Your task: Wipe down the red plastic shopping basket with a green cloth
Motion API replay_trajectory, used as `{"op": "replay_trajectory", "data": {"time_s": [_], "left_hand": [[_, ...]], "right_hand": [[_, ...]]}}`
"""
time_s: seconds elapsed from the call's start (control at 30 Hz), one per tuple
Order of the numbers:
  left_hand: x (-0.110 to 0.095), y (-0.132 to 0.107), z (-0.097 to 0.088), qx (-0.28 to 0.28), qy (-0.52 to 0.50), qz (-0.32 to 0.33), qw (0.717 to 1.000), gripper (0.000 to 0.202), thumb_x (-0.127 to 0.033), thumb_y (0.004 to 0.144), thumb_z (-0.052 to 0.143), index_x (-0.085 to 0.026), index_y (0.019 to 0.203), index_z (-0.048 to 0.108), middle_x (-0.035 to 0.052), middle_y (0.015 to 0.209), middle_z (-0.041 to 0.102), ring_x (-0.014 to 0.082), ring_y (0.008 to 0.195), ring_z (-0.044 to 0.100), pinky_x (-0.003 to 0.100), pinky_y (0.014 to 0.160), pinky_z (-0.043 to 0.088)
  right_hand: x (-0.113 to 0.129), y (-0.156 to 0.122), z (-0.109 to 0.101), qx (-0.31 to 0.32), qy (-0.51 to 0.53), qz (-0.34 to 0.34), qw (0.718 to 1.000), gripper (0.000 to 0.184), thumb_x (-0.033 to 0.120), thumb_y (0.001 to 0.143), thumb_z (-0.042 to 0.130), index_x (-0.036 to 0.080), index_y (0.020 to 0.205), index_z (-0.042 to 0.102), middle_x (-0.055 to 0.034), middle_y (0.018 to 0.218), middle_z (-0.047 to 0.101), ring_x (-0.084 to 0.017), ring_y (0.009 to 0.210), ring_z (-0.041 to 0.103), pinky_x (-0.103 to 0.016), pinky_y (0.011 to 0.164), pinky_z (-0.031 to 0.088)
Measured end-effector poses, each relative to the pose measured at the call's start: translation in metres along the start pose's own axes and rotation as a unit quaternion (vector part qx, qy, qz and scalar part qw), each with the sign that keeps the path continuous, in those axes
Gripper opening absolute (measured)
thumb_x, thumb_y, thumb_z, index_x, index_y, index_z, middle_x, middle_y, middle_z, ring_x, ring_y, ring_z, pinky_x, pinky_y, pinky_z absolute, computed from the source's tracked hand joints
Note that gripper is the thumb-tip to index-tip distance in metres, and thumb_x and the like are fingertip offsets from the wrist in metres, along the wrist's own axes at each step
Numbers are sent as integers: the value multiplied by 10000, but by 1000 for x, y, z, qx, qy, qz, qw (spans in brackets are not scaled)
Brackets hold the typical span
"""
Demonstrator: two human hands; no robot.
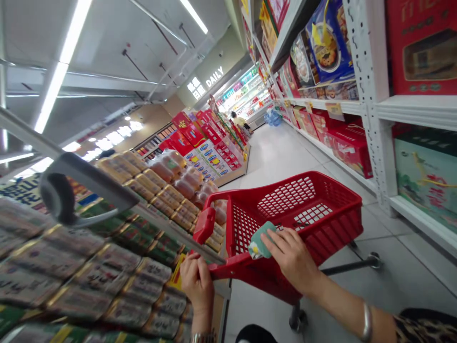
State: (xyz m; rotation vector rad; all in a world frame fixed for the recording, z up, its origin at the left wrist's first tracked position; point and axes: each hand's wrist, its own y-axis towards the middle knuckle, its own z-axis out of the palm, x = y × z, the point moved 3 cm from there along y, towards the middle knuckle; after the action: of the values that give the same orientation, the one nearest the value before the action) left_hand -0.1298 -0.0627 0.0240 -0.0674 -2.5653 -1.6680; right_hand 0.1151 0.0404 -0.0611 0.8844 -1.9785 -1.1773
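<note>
A red plastic shopping cart with lattice walls stands in front of me, tilted in this slanted view. My left hand is closed around the cart's red handle, at its near left corner. Over the cart's near side, my right hand holds a small mint-green item with a yellow and white patch at its lower end. The fingers cover part of it, and its exact kind is unclear. Little shows inside the basket; something dark lies near its middle.
Stacked shrink-wrapped cans crowd the left side, with a grey-white pole in front. White shelving with red gift boxes lines the right. A tiled aisle leads to a distant person and lit refrigerated shelves.
</note>
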Motion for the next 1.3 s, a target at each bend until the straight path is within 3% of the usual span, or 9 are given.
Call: {"op": "replay_trajectory", "data": {"time_s": [0.23,0.4,0.57,0.67,0.8,0.9,1.0,1.13,1.3], "left_hand": [[-20,-9,-16,4,0,26,1000,256,-169,982,490,-221,752,589,8,771,631,171,869,625,311,861,473],[-13,-23,-19,23,-24,-19,999,234,-152,955,504,-241,768,614,8,775,639,203,880,627,362,874,486],[-2,-32,-13,-5,-28,-74,997,248,-207,966,497,-254,763,631,27,789,656,231,905,640,414,883,501],[2,-32,-4,-5,-25,-94,995,264,-243,984,490,-247,768,641,55,850,678,235,931,645,428,904,508],[2,-31,8,-8,-33,-114,993,259,-267,992,496,-240,790,655,55,890,682,228,947,642,436,957,491],[-2,-26,15,-9,-36,-104,994,267,-255,993,496,-238,774,649,36,863,676,217,924,643,425,968,481],[-13,-15,19,3,-15,-37,999,259,-222,978,512,-238,752,636,22,823,674,201,872,647,376,884,493],[-37,4,21,0,1,34,999,229,-211,979,512,-229,768,598,7,772,655,183,810,638,347,824,472],[-48,14,28,-8,-18,38,999,271,-197,973,527,-216,703,535,19,761,624,182,790,607,354,869,458]], "right_hand": [[32,7,2,-51,104,3,993,430,117,1049,364,207,1276,718,-77,1164,784,-209,984,661,-388,952,501],[19,6,-7,-67,130,-14,989,452,113,1054,331,257,1167,745,-26,1112,803,-194,941,675,-401,988,469],[-26,-11,-11,-63,88,-4,994,514,15,960,359,277,1173,747,-2,1112,805,-190,960,683,-407,1031,414],[-63,-25,-12,-62,63,34,995,551,-16,869,413,305,1163,751,8,1102,809,-201,961,683,-428,1034,403],[-119,-38,-20,-15,-18,76,997,577,-13,765,474,317,1133,770,-16,1115,810,-234,953,682,-455,976,421],[-157,-42,-32,14,-86,112,990,589,-3,719,511,314,1134,782,-39,1150,801,-260,1000,680,-476,996,418],[-177,-40,-40,27,-148,141,979,561,3,738,530,293,1144,787,-62,1174,793,-276,1032,677,-484,989,421],[-165,-27,-39,27,-188,144,971,501,-16,791,524,255,1113,795,-70,1145,799,-254,959,668,-455,952,437],[-108,-13,-27,38,-146,99,984,466,-12,904,505,237,1197,768,-62,1193,781,-223,978,629,-408,990,426]]}}
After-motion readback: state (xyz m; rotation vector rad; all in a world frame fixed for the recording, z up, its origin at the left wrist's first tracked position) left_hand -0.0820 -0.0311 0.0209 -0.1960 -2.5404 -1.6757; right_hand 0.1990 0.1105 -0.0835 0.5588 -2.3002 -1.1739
